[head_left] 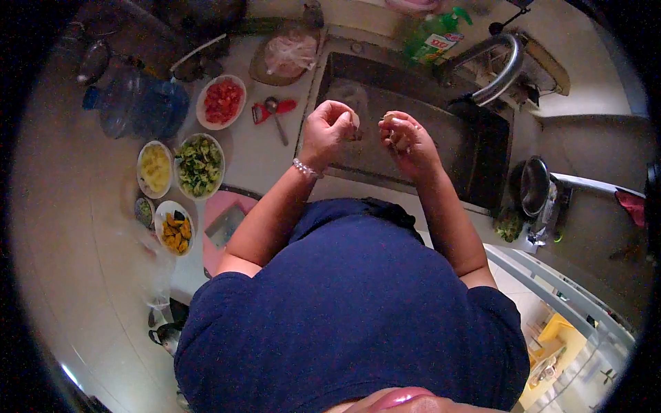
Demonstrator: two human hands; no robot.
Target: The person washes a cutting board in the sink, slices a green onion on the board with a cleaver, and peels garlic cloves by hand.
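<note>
Both hands are raised over the dark sink, a short gap apart. My left hand, with a beaded bracelet at the wrist, is closed, pinching a small pale piece between thumb and fingers. My right hand is curled around another small pale piece, which shows at the fingertips. Whitish bits cling to the right fingers. Both pieces are too small and partly covered for me to tell their kind. Below the hands, in the basin, a clear plastic bag or film shows faintly.
Left on the counter are bowls of chopped red pieces, green vegetables, pale yellow pieces and orange pieces. A red peeler and spoon lie nearby. The curved faucet and green soap bottle stand behind the sink.
</note>
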